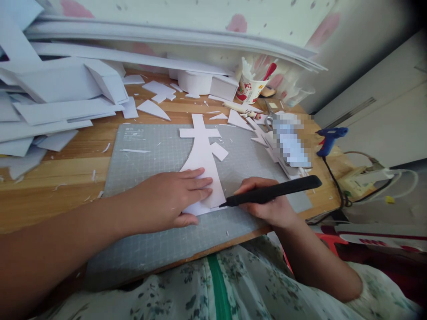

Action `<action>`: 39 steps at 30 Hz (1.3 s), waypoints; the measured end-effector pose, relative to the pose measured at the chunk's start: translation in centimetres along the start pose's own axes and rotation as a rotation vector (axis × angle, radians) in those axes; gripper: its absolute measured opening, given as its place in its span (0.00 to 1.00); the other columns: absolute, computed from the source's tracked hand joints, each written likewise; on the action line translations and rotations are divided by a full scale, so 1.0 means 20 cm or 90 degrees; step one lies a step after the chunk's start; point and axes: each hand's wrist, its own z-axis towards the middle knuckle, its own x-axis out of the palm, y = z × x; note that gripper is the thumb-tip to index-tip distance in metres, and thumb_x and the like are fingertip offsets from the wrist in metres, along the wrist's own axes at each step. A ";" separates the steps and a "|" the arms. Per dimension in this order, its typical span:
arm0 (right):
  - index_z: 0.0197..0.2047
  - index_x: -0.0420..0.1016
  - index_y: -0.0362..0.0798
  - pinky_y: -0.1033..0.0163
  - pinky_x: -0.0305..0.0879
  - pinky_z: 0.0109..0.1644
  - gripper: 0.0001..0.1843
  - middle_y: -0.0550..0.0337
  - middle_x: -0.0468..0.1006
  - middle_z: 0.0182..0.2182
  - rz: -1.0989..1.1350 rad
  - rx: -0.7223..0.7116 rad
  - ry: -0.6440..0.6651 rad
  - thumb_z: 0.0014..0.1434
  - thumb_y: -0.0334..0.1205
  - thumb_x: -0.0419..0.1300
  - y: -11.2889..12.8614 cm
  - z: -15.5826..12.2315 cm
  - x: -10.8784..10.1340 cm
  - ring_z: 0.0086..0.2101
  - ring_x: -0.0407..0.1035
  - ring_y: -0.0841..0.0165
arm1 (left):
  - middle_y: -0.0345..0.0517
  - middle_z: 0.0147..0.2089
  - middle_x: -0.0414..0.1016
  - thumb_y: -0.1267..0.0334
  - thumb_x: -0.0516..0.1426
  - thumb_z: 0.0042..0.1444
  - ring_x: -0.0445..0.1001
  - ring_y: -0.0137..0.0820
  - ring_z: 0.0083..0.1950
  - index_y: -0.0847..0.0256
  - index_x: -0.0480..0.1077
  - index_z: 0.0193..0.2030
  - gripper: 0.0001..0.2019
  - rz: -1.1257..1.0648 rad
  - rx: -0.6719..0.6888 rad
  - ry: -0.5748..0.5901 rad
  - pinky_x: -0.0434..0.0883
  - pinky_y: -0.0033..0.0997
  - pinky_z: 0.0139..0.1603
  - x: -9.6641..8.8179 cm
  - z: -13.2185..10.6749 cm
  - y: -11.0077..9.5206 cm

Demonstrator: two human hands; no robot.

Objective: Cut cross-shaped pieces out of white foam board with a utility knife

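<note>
A white foam-board piece (218,182) with a cross-shaped top and a flared, curved base lies on the grey cutting mat (160,151). My left hand (173,195) rests flat on its lower part, fingers stretched out and slightly apart. In my right hand (267,200) is a black craft knife (276,190), gripped like a pen. Its tip touches the board near the bottom right corner, beside a short line there. A small white offcut (219,151) lies just right of the board's narrow neck.
White board pieces (63,84) are heaped at the left, with long sheets (167,33) along the wall. At the back right stands a paper cup (251,89) holding tools. A blue glue gun (330,140), its cord and a power strip (356,182) sit at the right edge.
</note>
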 end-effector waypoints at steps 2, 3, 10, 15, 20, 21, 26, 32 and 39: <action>0.30 0.81 0.47 0.68 0.65 0.27 0.05 0.60 0.81 0.25 -0.007 -0.005 0.003 0.48 0.37 0.69 0.00 0.00 0.00 0.25 0.69 0.70 | 0.53 0.72 0.61 0.51 0.61 0.61 0.52 0.45 0.76 0.63 0.65 0.67 0.30 0.000 0.004 0.001 0.53 0.43 0.74 0.00 0.00 0.00; 0.31 0.81 0.47 0.68 0.65 0.27 0.05 0.60 0.81 0.25 -0.010 -0.010 0.007 0.48 0.37 0.69 0.00 0.00 0.00 0.25 0.69 0.70 | 0.53 0.72 0.61 0.51 0.60 0.62 0.51 0.45 0.76 0.63 0.65 0.68 0.31 0.004 0.003 0.002 0.53 0.43 0.74 0.00 0.00 0.00; 0.32 0.81 0.47 0.69 0.62 0.26 0.04 0.60 0.81 0.25 -0.030 -0.023 0.034 0.49 0.36 0.68 0.01 -0.01 -0.01 0.24 0.69 0.72 | 0.52 0.73 0.59 0.50 0.58 0.63 0.50 0.46 0.76 0.64 0.63 0.69 0.31 0.037 0.006 0.019 0.53 0.44 0.74 0.00 0.00 0.00; 0.33 0.81 0.46 0.70 0.61 0.25 0.05 0.59 0.80 0.25 -0.029 -0.042 0.046 0.51 0.37 0.67 0.01 0.00 -0.03 0.24 0.69 0.72 | 0.53 0.73 0.59 0.50 0.59 0.63 0.50 0.46 0.76 0.64 0.63 0.69 0.31 0.028 0.013 0.020 0.52 0.43 0.74 0.00 0.00 0.00; 0.33 0.81 0.46 0.69 0.61 0.26 0.05 0.60 0.80 0.25 -0.046 -0.038 0.047 0.51 0.36 0.67 0.00 -0.02 -0.06 0.24 0.69 0.72 | 0.52 0.73 0.58 0.51 0.60 0.62 0.49 0.45 0.76 0.64 0.64 0.68 0.31 0.019 0.002 0.020 0.51 0.43 0.74 0.00 0.00 0.00; 0.33 0.81 0.46 0.69 0.61 0.26 0.05 0.60 0.80 0.25 -0.045 -0.036 0.046 0.51 0.36 0.67 0.00 -0.02 -0.07 0.24 0.69 0.71 | 0.52 0.73 0.58 0.52 0.60 0.62 0.49 0.45 0.76 0.64 0.64 0.68 0.31 0.018 -0.001 0.022 0.51 0.43 0.74 0.00 0.00 0.00; 0.34 0.82 0.47 0.68 0.63 0.27 0.04 0.60 0.81 0.26 -0.053 -0.020 0.027 0.51 0.35 0.68 -0.04 -0.07 -0.14 0.25 0.71 0.71 | 0.53 0.73 0.59 0.53 0.61 0.61 0.49 0.45 0.76 0.65 0.64 0.68 0.32 -0.001 -0.004 0.016 0.50 0.44 0.75 0.01 -0.01 0.01; 0.32 0.83 0.49 0.67 0.64 0.27 0.06 0.61 0.80 0.25 0.069 0.013 -0.058 0.48 0.35 0.72 -0.09 -0.09 -0.15 0.25 0.71 0.70 | 0.51 0.72 0.62 0.54 0.63 0.58 0.53 0.43 0.75 0.62 0.66 0.67 0.31 -0.039 -0.011 -0.036 0.51 0.40 0.74 0.03 -0.02 0.01; 0.31 0.82 0.51 0.66 0.62 0.28 0.12 0.63 0.76 0.24 0.313 0.023 -0.212 0.44 0.45 0.76 -0.06 -0.09 -0.06 0.23 0.66 0.71 | 0.61 0.76 0.50 0.43 0.68 0.45 0.51 0.60 0.74 0.61 0.64 0.69 0.47 -0.017 -0.251 -0.065 0.55 0.57 0.71 -0.01 -0.01 -0.03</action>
